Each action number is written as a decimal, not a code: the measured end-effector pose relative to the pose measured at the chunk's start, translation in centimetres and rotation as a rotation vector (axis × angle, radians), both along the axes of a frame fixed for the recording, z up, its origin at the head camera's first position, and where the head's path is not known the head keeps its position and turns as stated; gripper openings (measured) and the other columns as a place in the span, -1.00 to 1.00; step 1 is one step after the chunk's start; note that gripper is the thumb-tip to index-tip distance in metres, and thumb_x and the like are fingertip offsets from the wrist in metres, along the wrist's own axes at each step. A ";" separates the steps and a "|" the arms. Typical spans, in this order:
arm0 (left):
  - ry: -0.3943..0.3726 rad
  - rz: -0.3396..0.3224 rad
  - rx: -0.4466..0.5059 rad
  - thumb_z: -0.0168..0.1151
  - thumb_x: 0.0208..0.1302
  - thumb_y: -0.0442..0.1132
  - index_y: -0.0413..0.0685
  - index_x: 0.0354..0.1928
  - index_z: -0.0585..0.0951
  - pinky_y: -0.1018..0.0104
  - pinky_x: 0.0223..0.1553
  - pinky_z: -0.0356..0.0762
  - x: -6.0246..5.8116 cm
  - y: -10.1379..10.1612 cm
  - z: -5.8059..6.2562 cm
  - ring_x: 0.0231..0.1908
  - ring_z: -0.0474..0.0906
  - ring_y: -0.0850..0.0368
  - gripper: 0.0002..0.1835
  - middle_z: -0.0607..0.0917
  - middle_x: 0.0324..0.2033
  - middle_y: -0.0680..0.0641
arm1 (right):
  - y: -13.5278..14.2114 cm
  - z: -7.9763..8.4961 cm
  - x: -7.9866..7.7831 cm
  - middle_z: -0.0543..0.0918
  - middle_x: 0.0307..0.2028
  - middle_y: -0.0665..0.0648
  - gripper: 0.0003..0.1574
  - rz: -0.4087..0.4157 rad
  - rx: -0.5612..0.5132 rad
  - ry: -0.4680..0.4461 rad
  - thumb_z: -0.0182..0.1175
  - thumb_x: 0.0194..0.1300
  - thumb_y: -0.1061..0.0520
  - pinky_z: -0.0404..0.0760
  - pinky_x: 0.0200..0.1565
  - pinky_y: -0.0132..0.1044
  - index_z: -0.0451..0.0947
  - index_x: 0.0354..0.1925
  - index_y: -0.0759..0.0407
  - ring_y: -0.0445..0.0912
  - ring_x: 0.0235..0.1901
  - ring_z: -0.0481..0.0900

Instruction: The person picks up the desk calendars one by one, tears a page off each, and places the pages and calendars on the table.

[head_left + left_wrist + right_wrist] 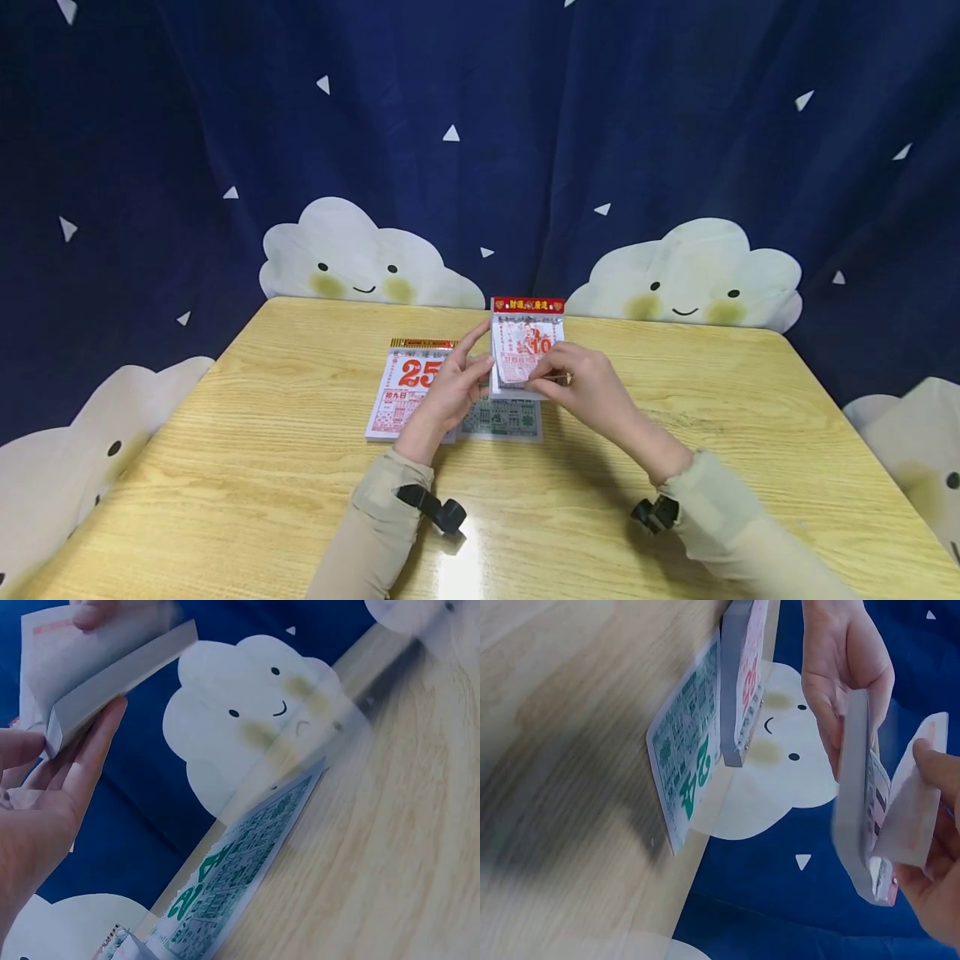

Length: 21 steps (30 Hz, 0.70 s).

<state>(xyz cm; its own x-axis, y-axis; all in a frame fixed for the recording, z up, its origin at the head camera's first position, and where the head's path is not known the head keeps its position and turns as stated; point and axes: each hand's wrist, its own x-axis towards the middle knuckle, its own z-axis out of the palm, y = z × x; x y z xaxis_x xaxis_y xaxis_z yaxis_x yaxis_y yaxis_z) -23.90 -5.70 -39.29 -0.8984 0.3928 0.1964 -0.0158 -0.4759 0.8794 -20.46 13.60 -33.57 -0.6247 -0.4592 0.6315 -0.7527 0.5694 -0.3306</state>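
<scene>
A small tear-off calendar (513, 346) with a red header is held up off the table. My left hand (447, 390) grips it along its left side, thumb in front and fingers behind. With thumb and fingertips my right hand (588, 385) pinches the lower edge of its top page. In the right wrist view that page (907, 810) is lifted and bent away from the thick pad (853, 780). The left wrist view shows the left fingers supporting the pad (124, 679) from beneath.
On the wooden table (262, 467) lies a thicker calendar (397, 404) with a red 25, partly behind the left forearm. Beside it lies a loose green-printed calendar sheet (504, 423), below the held calendar. A dark blue curtain (510, 167) with clouds hangs behind the table.
</scene>
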 end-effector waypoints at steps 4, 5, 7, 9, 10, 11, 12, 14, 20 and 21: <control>0.000 0.088 -0.062 -0.11 0.21 -0.39 0.24 0.20 0.18 0.35 -0.46 0.48 -0.1 0.3 -0.1 -0.48 0.53 0.20 -0.46 0.61 -0.32 -0.01 | 0.3 0.5 -0.4 0.52 -0.56 -0.13 -0.87 -0.019 -0.061 -0.030 0.32 -0.16 0.16 0.50 -0.47 -0.48 0.53 -0.56 0.05 -0.31 -0.54 0.47; -0.004 0.106 -0.069 -0.10 0.20 -0.40 0.23 0.20 0.19 0.34 -0.46 0.48 -0.1 0.4 -0.1 -0.49 0.53 0.20 -0.46 0.61 -0.33 -0.02 | 0.4 0.6 -0.5 0.53 -0.55 -0.12 -0.88 -0.028 -0.075 -0.032 0.31 -0.15 0.18 0.50 -0.46 -0.49 0.53 -0.55 0.07 -0.31 -0.54 0.48; 0.002 0.139 -0.087 -0.10 0.20 -0.40 0.21 0.20 0.19 0.33 -0.47 0.49 -0.1 0.5 -0.1 -0.48 0.54 0.20 -0.46 0.61 -0.31 -0.04 | 0.6 0.9 -0.7 0.56 -0.54 -0.10 -0.88 -0.063 -0.095 -0.026 0.30 -0.13 0.19 0.50 -0.48 -0.49 0.53 -0.53 0.08 -0.30 -0.55 0.49; 0.002 0.163 -0.101 -0.09 0.19 -0.41 0.20 0.20 0.20 0.33 -0.47 0.51 -0.1 0.6 -0.2 -0.49 0.54 0.19 -0.46 0.61 -0.31 -0.06 | 0.8 1.1 -1.1 0.58 -0.54 -0.07 -0.90 -0.102 -0.120 -0.024 0.29 -0.11 0.19 0.50 -0.50 -0.48 0.53 -0.52 0.10 -0.29 -0.56 0.50; 0.005 0.174 -0.110 -0.09 0.18 -0.41 0.19 0.19 0.21 0.33 -0.47 0.51 -0.1 0.6 -0.2 -0.51 0.54 0.20 -0.45 0.61 -0.32 -0.06 | 0.9 1.3 -1.2 0.59 -0.54 -0.06 -0.90 -0.121 -0.135 -0.024 0.28 -0.10 0.18 0.50 -0.50 -0.47 0.53 -0.52 0.10 -0.29 -0.57 0.50; 0.009 0.185 -0.120 -0.09 0.17 -0.42 0.19 0.19 0.21 0.34 -0.49 0.51 -0.1 0.6 -0.1 -0.53 0.52 0.21 -0.45 0.61 -0.34 -0.06 | 1.0 1.3 -1.4 0.59 -0.54 -0.05 -0.90 -0.139 -0.147 -0.024 0.28 -0.09 0.17 0.50 -0.51 -0.47 0.53 -0.51 0.10 -0.28 -0.58 0.50; 0.011 0.194 -0.130 -0.09 0.16 -0.43 0.19 0.19 0.22 0.35 -0.51 0.51 -0.1 0.6 -0.1 -0.56 0.51 0.21 -0.45 0.61 -0.36 -0.05 | 1.1 1.4 -1.6 0.60 -0.54 -0.04 -0.91 -0.157 -0.160 -0.027 0.27 -0.08 0.16 0.49 -0.52 -0.47 0.54 -0.51 0.10 -0.28 -0.58 0.50; 0.006 0.209 -0.148 -0.08 0.14 -0.44 0.21 0.17 0.24 0.38 -0.56 0.47 -0.1 0.6 -0.1 -0.62 0.45 0.23 -0.44 0.60 -0.45 -0.03 | 1.4 1.6 -2.0 0.60 -0.55 -0.03 -0.91 -0.177 -0.188 -0.042 0.26 -0.06 0.14 0.48 -0.54 -0.47 0.54 -0.50 0.11 -0.26 -0.60 0.50; -0.009 0.236 -0.174 -0.07 0.11 -0.47 0.23 0.14 0.29 0.43 -0.66 0.35 -0.1 0.6 0.0 -0.71 0.32 0.26 -0.43 0.52 -0.62 0.02 | 2.1 2.1 -3.2 0.58 -0.58 -0.04 -0.91 -0.220 -0.221 -0.131 0.23 -0.02 0.09 0.42 -0.59 -0.49 0.53 -0.50 0.07 -0.26 -0.62 0.46; -0.007 0.239 -0.174 -0.07 0.10 -0.48 0.23 0.14 0.29 0.43 -0.66 0.35 -0.1 0.6 0.0 -0.71 0.31 0.26 -0.43 0.51 -0.62 0.02 | 2.2 2.2 -3.4 0.58 -0.58 -0.04 -0.90 -0.223 -0.225 -0.149 0.23 -0.02 0.08 0.42 -0.58 -0.49 0.53 -0.50 0.07 -0.25 -0.61 0.46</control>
<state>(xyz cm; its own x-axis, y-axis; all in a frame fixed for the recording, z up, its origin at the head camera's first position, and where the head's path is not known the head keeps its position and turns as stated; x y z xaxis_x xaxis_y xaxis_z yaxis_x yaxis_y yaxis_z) -24.02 -5.09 -39.33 -0.9706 0.1974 0.1376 0.0716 -0.3089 0.9484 -23.85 15.76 -31.38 -0.7872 -0.1607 0.5954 -0.5517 0.6148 -0.5635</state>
